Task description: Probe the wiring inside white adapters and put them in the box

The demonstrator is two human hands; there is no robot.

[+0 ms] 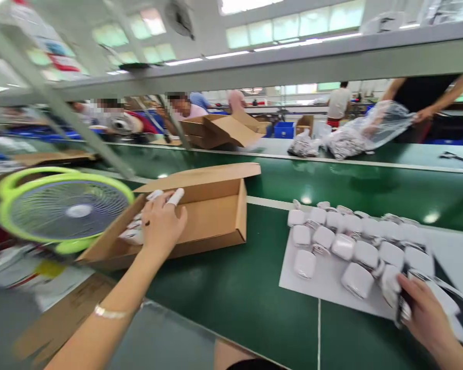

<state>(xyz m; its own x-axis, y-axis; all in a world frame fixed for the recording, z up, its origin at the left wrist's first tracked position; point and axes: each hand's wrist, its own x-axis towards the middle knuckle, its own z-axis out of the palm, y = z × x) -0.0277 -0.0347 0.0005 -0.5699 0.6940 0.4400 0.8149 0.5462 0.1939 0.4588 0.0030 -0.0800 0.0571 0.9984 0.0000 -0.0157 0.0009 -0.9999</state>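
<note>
My left hand is inside an open cardboard box, over a few white pieces at its left end. Its thumb and index finger are apart, with white covers on the fingertips; the far fingers are partly hidden. My right hand is closed on a white rounded-square device at the near right corner of a group of similar ones. Something dark, blurred, shows by its fingers. Several white rounded-square devices with cords bundled against them lie in rows on a white sheet.
A lime-rimmed fan stands left of the box. A green work surface runs beneath everything, with a metal rail overhead. Across it, a person holds a clear plastic bag near another open carton.
</note>
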